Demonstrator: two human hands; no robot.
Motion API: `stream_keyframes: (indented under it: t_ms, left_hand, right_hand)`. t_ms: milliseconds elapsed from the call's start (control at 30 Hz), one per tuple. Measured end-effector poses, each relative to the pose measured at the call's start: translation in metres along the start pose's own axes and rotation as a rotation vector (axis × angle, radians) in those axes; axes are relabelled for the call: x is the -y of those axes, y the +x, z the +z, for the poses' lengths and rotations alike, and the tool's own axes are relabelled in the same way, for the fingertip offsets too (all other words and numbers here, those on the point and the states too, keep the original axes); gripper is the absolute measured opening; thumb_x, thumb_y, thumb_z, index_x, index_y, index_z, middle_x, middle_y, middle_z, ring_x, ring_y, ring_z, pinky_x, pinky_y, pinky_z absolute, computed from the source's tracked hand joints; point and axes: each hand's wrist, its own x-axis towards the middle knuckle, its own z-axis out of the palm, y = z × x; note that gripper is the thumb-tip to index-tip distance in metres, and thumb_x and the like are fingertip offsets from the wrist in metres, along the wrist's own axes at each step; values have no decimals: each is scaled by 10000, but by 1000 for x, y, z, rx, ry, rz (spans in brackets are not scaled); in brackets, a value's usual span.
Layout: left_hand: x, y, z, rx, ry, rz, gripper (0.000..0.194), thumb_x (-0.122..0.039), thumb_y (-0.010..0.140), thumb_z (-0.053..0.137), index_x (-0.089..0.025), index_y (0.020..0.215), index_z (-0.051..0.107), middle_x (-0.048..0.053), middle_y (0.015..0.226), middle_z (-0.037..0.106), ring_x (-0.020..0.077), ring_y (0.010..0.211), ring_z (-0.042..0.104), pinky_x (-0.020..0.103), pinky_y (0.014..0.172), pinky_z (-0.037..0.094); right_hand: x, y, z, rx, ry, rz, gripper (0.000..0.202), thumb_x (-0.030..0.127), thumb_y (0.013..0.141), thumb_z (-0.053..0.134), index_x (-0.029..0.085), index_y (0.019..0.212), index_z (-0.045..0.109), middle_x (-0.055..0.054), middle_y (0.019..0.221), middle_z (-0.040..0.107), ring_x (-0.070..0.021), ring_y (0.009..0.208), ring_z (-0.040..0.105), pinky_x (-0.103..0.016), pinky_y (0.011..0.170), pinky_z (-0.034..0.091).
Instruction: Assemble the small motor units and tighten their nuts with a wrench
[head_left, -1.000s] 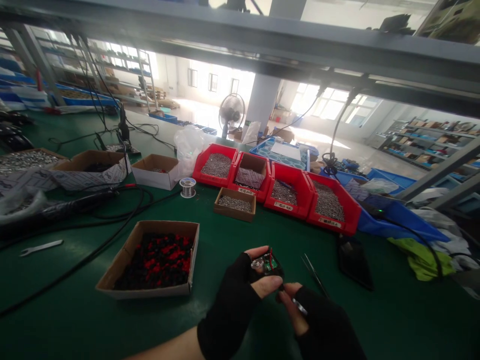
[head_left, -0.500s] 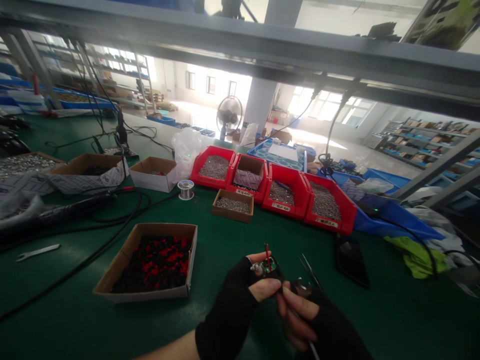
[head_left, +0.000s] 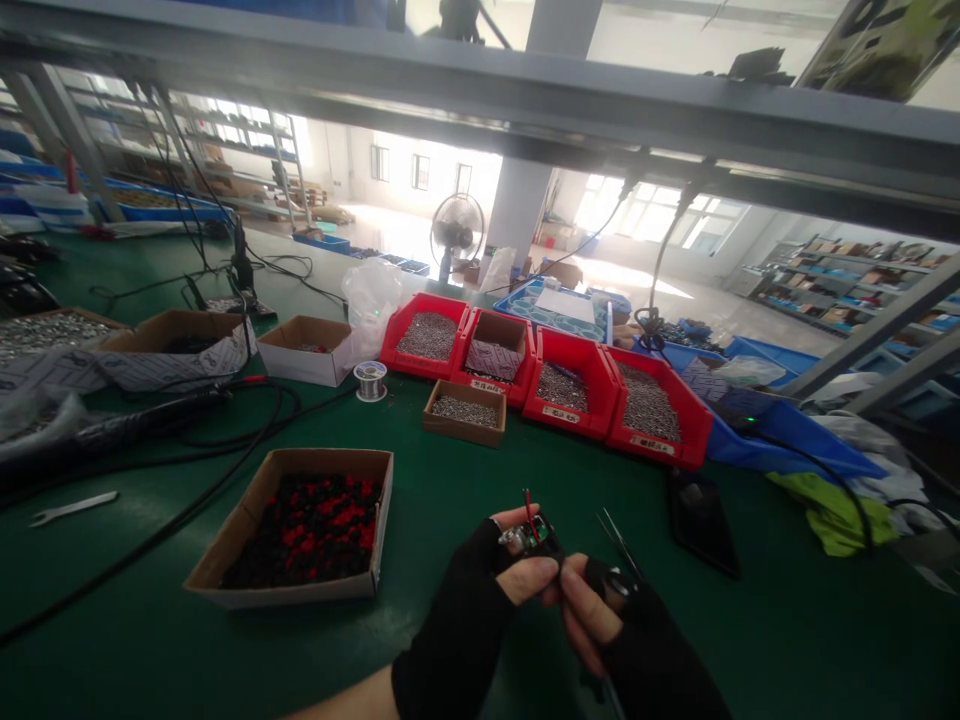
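Fingers and thumb of my left hand point(head_left: 491, 590), in a black fingerless glove, pinch a small black housing point(head_left: 534, 540) with a green board, silvery metal and a red wire standing up. My right hand point(head_left: 600, 615), gloved the same way, presses its thumb and finger together at the housing's right edge. A thin tool point(head_left: 611, 695) sticks out below the right palm, and a dark piece with a shiny metal part point(head_left: 619, 582) shows by the right index finger. Tweezers point(head_left: 620, 540) lie just beyond that hand.
A cardboard box of black and red parts point(head_left: 384, 520) is on the left. Behind stand red bins point(head_left: 568, 425), a small box of metal pieces point(head_left: 465, 432) and a solder spool point(head_left: 370, 382). A black phone-like slab point(head_left: 703, 522) lies right; a wrench point(head_left: 73, 508) and cables lie left.
My right hand has shifted slightly up and its fingers have turned against the housing. The thin tool has swung a little left. My left hand has barely moved.
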Motion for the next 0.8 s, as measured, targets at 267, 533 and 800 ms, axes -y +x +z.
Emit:
stream_keyframes:
  t_ms: [267, 533, 800]
  left_hand:
    - [1, 0, -2, -56, 19, -33, 538, -330, 765, 775, -112, 1219, 586, 86, 1013, 674, 184, 898, 616, 308, 842, 489]
    - [2, -1, -1, -70, -16, -30, 553, -335, 730, 805, -125, 1198, 596, 102, 1076, 683, 227, 1008, 624, 330, 902, 486]
    - [-2, -1, -1, -69, 63, -7, 521, -329, 751, 774, -112, 1191, 599, 110, 1070, 689, 230, 981, 627, 350, 903, 485]
  right_hand:
    - [-6, -7, 7, -244, -119, 44, 611, 740, 688, 657, 163, 884, 689, -47, 718, 647, -190, 648, 578, -306, 626, 429]
    - [8, -5, 5, -230, -186, -122, 389, 565, 823, 591, 184, 751, 618, 13, 644, 550, -137, 619, 528, -259, 611, 393]
    - [2, -6, 7, -133, -61, -83, 405, 581, 825, 621, 184, 749, 626, 16, 583, 541, -128, 567, 510, -250, 597, 389]
